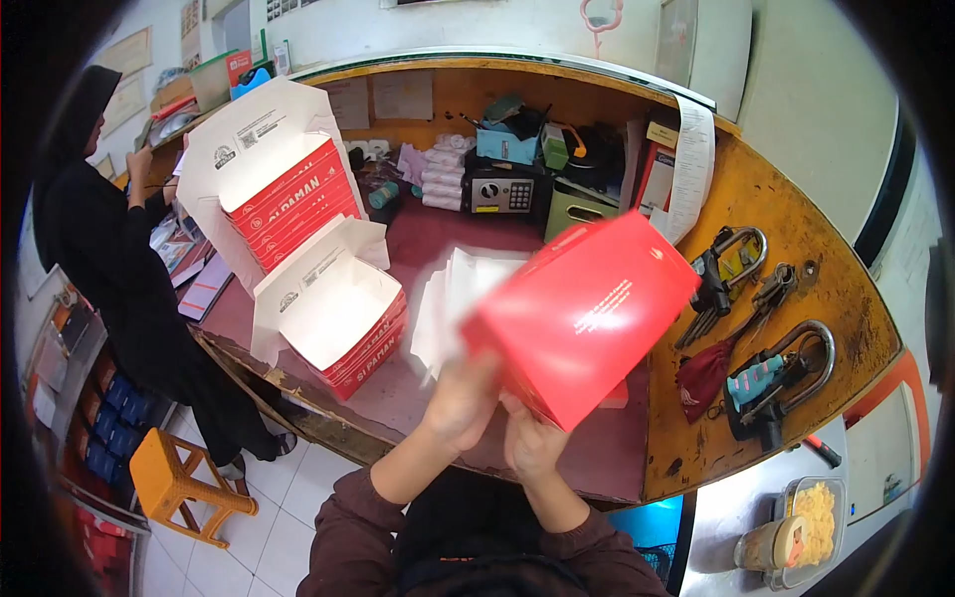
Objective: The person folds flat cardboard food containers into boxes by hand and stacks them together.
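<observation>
A glossy red cardboard food box (597, 308) with small white print is held up and tilted over the desk. At its near left edge is my left hand (465, 400), its fingers closed on the cardboard and partly smeared by motion. My right hand (534, 435) grips the lower near edge, thumb against the red side. White box flaps (453, 298), partly blurred, show behind the held box. To the left, a short stack of open red-and-white boxes (343, 343) stands beside a taller stack (293, 204).
A small safe (500, 193) and paper rolls (444, 171) sit at the back. Locks (781, 383) and keys (771, 289) lie on the right wooden ledge. A person in black (129, 249) stands at left near an orange stool (184, 485). A food container (811, 522) is lower right.
</observation>
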The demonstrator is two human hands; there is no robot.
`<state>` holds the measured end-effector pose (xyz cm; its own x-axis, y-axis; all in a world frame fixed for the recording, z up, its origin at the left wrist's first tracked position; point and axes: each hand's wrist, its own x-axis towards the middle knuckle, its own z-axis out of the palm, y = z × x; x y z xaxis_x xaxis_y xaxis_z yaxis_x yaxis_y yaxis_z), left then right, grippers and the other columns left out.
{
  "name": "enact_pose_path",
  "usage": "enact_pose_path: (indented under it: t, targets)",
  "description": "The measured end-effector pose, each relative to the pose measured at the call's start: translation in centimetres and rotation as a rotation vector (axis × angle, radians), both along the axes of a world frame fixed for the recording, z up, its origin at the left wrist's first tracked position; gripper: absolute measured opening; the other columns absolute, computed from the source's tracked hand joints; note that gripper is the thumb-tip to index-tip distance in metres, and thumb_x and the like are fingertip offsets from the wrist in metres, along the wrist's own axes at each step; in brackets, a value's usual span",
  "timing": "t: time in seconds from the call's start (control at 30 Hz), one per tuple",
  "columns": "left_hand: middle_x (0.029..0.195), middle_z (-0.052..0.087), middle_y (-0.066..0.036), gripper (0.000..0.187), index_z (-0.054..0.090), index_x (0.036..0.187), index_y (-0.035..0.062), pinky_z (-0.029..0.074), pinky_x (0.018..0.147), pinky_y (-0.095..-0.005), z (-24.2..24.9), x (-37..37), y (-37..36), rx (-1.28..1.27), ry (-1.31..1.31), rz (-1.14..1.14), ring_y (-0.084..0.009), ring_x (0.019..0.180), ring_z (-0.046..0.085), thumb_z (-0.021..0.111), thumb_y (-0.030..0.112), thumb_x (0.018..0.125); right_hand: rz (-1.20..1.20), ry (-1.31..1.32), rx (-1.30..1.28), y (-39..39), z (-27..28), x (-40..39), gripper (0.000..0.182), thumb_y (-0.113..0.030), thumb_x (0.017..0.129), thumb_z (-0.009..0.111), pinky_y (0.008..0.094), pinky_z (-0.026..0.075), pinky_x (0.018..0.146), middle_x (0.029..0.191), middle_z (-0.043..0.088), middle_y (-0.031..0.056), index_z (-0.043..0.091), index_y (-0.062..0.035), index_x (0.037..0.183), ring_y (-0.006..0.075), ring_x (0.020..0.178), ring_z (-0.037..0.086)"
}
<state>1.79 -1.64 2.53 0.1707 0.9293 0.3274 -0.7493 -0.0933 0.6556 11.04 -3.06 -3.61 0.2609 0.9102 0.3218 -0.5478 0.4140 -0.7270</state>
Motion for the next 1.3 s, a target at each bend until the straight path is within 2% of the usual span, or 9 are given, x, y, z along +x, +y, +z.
enact_pose_path:
  t: [0.17, 0.33, 0.47, 0.57, 0.63, 0.73, 0.9, 1.07, 1.3]
  targets:
    - [0.119, 0.050, -0.009, 0.053, 0.042, 0.123, 0.0037, 0.040, 0.091, -0.0335, 1.5, -2.8, 1.3, -0.316, -0.052, -0.287, -0.0182, 0.108, 0.049, 0.041, 0.043, 0.088, -0.237, -1.023, 0.719, 1.3, 0.0, 3.9, 0.052, -0.009, 0.079, 0.057, 0.0385, 0.039, 0.091, 0.124, 0.045, 0.0105, 0.036, -0.0053, 0.126, 0.0212, 0.114, 0.043]
    - [0.107, 0.057, -0.008, 0.040, 0.048, 0.115, 0.0002, 0.049, 0.078, -0.0282, -1.5, -9.0, 5.3, -0.235, 0.054, -0.250, -0.0160, 0.093, 0.058, 0.044, 0.030, 0.089, 0.697, 0.345, 0.092, 0.6, 1.5, 10.8, 0.048, -0.032, 0.089, 0.045, 0.0363, 0.042, 0.088, 0.121, 0.046, 0.0142, 0.037, -0.0005, 0.124, 0.0226, 0.109, 0.048]
    - [0.110, 0.056, -0.010, 0.041, 0.046, 0.116, -0.0014, 0.048, 0.081, -0.0290, 0.4, -9.4, 5.1, -0.066, 0.439, -0.099, -0.0173, 0.097, 0.057, 0.045, 0.029, 0.088, 0.304, -0.388, 0.038, 0.4, 2.7, 12.3, 0.044, -0.028, 0.089, 0.049, 0.0333, 0.045, 0.084, 0.113, 0.052, 0.0145, 0.040, 0.0022, 0.121, 0.0205, 0.098, 0.055]
    - [0.127, 0.043, -0.013, 0.059, 0.031, 0.129, 0.0010, 0.038, 0.095, -0.0372, -0.3, -7.5, 4.1, 0.132, -0.010, -0.276, -0.0226, 0.115, 0.044, 0.033, 0.046, 0.090, 0.209, 0.030, -0.073, 0.3, 4.9, 9.2, 0.035, -0.018, 0.087, 0.052, 0.0312, 0.045, 0.083, 0.107, 0.056, 0.0117, 0.046, 0.0017, 0.114, 0.0173, 0.095, 0.056]
    - [0.129, 0.040, -0.015, 0.079, 0.033, 0.130, 0.0025, 0.033, 0.096, -0.0391, -2.8, -6.5, 4.2, 0.250, 0.667, -0.616, -0.0250, 0.121, 0.037, 0.029, 0.065, 0.082, 0.040, 0.150, -0.017, 0.3, 4.8, 6.9, 0.029, -0.013, 0.086, 0.054, 0.0294, 0.045, 0.083, 0.101, 0.056, 0.0090, 0.047, 0.0008, 0.110, 0.0150, 0.090, 0.056]
    - [0.096, 0.057, -0.007, 0.052, 0.044, 0.120, 0.0031, 0.043, 0.062, -0.0297, -3.7, -3.2, 1.1, 0.208, 0.734, -0.200, -0.0161, 0.092, 0.055, 0.028, 0.044, 0.092, -0.054, -0.133, 0.240, 0.6, 3.8, 6.2, 0.032, -0.016, 0.088, 0.051, 0.0325, 0.045, 0.083, 0.107, 0.054, 0.0120, 0.042, 0.0002, 0.115, 0.0186, 0.096, 0.055]
    - [0.100, 0.056, -0.008, 0.045, 0.040, 0.119, 0.0002, 0.044, 0.075, -0.0284, -1.7, 1.4, -1.5, 0.011, 0.246, 0.017, -0.0165, 0.096, 0.054, 0.054, 0.025, 0.084, -0.372, -0.070, 0.249, 0.0, 5.0, 3.5, 0.033, -0.011, 0.086, 0.053, 0.0326, 0.044, 0.084, 0.107, 0.051, 0.0114, 0.040, 0.0004, 0.115, 0.0188, 0.098, 0.053]
    - [0.107, 0.055, -0.011, 0.046, 0.042, 0.118, -0.0016, 0.045, 0.082, -0.0327, -1.8, 1.9, -0.4, 0.701, 0.596, 0.645, -0.0188, 0.095, 0.055, 0.062, 0.005, 0.078, -0.442, -0.322, 0.260, -0.2, 5.7, 1.2, 0.036, -0.015, 0.087, 0.051, 0.0330, 0.042, 0.086, 0.113, 0.048, 0.0122, 0.039, -0.0003, 0.118, 0.0201, 0.102, 0.050]
    - [0.090, 0.061, -0.009, 0.023, 0.054, 0.099, -0.0037, 0.048, 0.064, -0.0231, -2.0, -3.3, 3.1, 0.572, 0.679, 0.567, -0.0131, 0.078, 0.059, 0.062, 0.001, 0.077, 0.790, 0.357, 0.127, 2.4, 4.7, 10.6, 0.039, -0.013, 0.086, 0.048, 0.0318, 0.044, 0.080, 0.110, 0.055, 0.0084, 0.040, 0.0020, 0.121, 0.0152, 0.097, 0.054]
